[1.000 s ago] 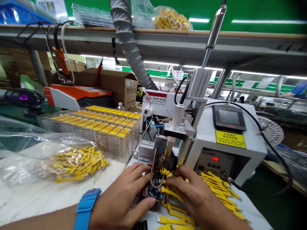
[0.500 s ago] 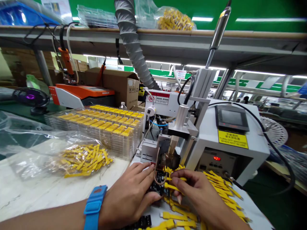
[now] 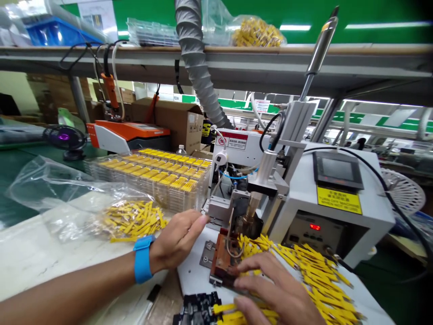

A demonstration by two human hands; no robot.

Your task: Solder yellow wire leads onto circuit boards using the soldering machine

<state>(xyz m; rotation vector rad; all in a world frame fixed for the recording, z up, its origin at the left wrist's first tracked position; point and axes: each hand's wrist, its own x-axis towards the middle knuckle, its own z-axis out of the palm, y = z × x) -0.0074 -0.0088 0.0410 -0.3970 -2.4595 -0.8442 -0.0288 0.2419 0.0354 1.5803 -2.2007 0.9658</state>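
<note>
Head-worn view — forward, downward, arm's-length close

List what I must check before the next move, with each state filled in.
1. Bare left hand apart from the reddish-brown block fixture: ok, off to its left.
2. Bare right hand off the fixture: cannot tell; fingertips are at its near edge, contact unclear.
3. Small black blocky parts within reach: ok, they lie on the near side of the fixture.
4. Flat, narrow yellow strips in neat order: not ok, heaped loosely right of the fixture.
5. Red-lit digital display on: ok, glowing.
6. Its exact reading: cannot tell, digits blurred.
</note>
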